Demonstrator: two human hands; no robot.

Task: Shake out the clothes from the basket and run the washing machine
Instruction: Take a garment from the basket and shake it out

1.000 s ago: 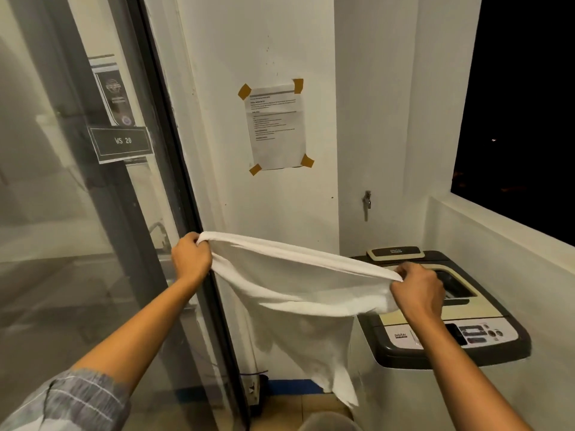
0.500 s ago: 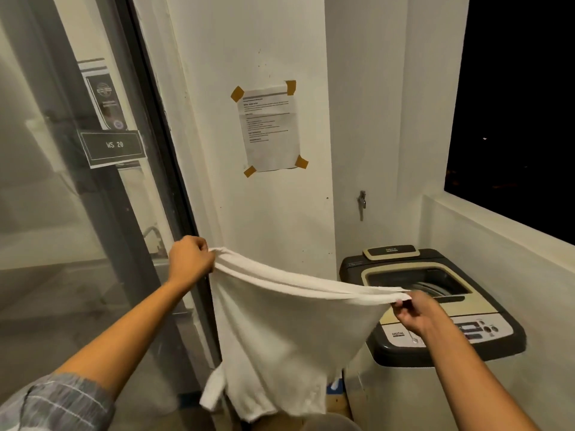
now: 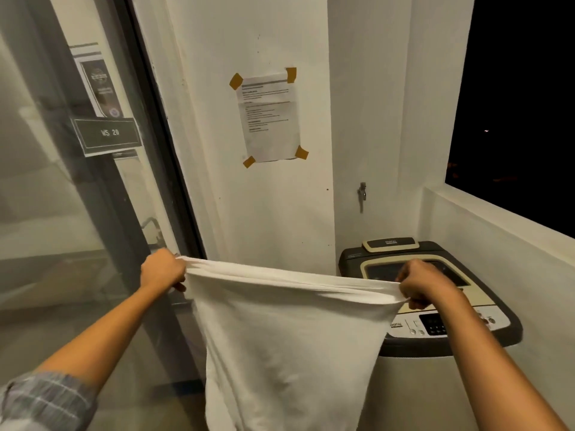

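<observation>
The white garment hangs in the air between our two hands, its top edge pulled taut from one fist to the other. Our left hand grips the left corner with fingers curled round the cloth; our right hand pinches the right corner, above the washing machine. The rest of the cloth drops below both grips, beside the machine's left edge.

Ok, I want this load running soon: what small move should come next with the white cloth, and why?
Probably swing the white cloth rightward over the washing machine and drop it in. The left hand and right hand already hold it stretched taut, and the machine stands just beside the right hand.
</observation>
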